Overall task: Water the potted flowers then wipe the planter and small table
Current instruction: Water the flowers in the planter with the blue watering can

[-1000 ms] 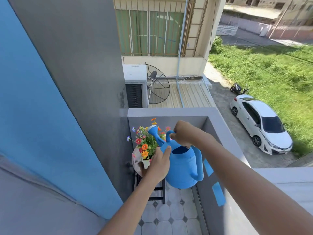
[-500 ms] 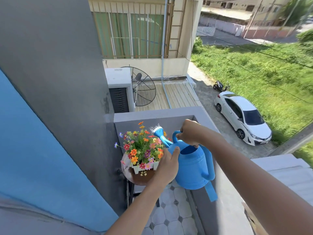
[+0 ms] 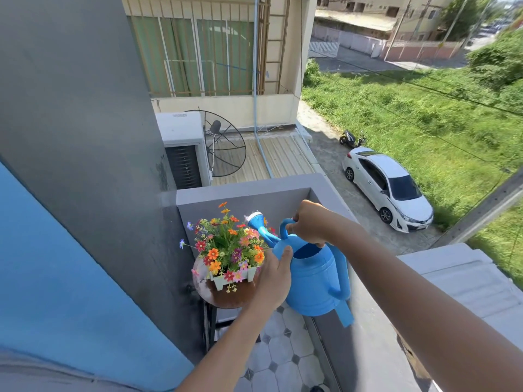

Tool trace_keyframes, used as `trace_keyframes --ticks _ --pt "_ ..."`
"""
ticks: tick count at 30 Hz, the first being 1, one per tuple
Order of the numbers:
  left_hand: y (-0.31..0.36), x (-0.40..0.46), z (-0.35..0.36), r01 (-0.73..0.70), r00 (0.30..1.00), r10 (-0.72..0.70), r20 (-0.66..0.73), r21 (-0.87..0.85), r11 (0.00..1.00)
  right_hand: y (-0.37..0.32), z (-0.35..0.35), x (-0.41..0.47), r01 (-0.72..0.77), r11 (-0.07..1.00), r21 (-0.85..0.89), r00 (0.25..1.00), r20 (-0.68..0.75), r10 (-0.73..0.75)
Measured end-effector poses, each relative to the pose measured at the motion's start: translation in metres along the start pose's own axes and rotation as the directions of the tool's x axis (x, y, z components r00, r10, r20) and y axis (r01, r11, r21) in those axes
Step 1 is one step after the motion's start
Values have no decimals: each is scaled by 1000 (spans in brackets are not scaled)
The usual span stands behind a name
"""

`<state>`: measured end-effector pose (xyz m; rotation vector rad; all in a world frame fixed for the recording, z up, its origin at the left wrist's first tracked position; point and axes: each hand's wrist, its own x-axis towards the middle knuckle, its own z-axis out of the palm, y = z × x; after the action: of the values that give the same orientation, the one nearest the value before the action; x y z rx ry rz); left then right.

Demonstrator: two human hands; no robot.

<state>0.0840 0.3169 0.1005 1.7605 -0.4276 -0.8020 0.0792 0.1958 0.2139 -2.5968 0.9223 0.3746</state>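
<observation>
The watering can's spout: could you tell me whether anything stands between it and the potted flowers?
Nothing visible does. The right hand grips the top handle of the watering can, the left hand steadies its side, and the spout head sits over the flowers, with only open air between.

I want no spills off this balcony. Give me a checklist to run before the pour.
1. Right hand grips the can's top handle: ok.
2. Left hand braces the can: ok.
3. Rose sits over the flowers: ok.
4. Planter sits fully on the table: ok.
5. Water in the can: cannot tell.
6. Wiping cloth within reach: cannot tell, none in view.
</observation>
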Motion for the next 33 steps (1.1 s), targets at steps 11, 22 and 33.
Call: trace_keyframes --ticks 11,22,33 --pt "-12 -17 -49 36 991 -44 -130 -59 998 -51 24 1 122 993 -6 991 57 -121" --pt "-28 -41 -57 119 975 -109 -194 41 992 -63 41 -11 204 979 15 975 90 -205" --pt "-22 -56 -21 111 982 -105 -156 26 994 -23 40 -34 171 985 33 981 82 -173"
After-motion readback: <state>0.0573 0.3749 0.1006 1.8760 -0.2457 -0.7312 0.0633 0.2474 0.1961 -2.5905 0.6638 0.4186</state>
